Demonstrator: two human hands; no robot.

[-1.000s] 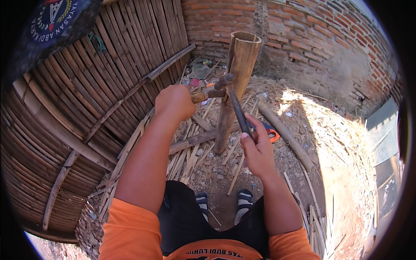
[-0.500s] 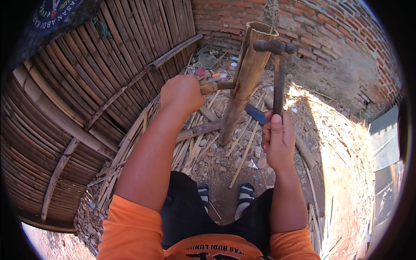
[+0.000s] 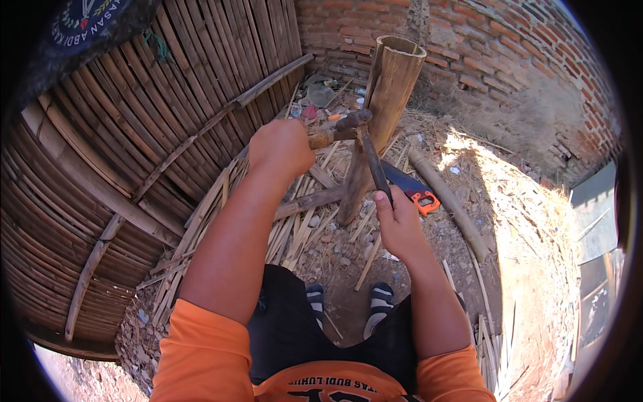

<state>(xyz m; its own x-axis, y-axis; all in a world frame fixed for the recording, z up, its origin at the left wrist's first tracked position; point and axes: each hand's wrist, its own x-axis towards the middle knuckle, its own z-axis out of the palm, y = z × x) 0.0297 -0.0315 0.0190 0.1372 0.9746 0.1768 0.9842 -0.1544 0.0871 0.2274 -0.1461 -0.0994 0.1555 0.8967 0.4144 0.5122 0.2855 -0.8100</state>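
A thick hollow bamboo pole (image 3: 395, 80) stands tilted before me, its cut end up and a split running down its side. My left hand (image 3: 281, 149) is closed round the wooden handle (image 3: 320, 139) of a metal-bladed tool, whose blade points right into the pole's left side. How far the blade sits in the bamboo is hidden. My right hand (image 3: 402, 224) grips the dark shaft of a hammer (image 3: 376, 164). The hammer's head is down over the blade beside the pole; I cannot tell whether they touch.
Behind the pole's foot lies a handsaw (image 3: 423, 201) with an orange handle. A round wooden pole (image 3: 452, 208) rests to its right. Split bamboo strips (image 3: 201, 224) litter the ground at left. A slatted bamboo wall (image 3: 201, 80) flanks the left, a brick wall (image 3: 482, 60) the back.
My right hand has swung the hammer down and left, from beside the pole's top to the blade. The saw's orange handle has come into sight. My left hand has barely moved.
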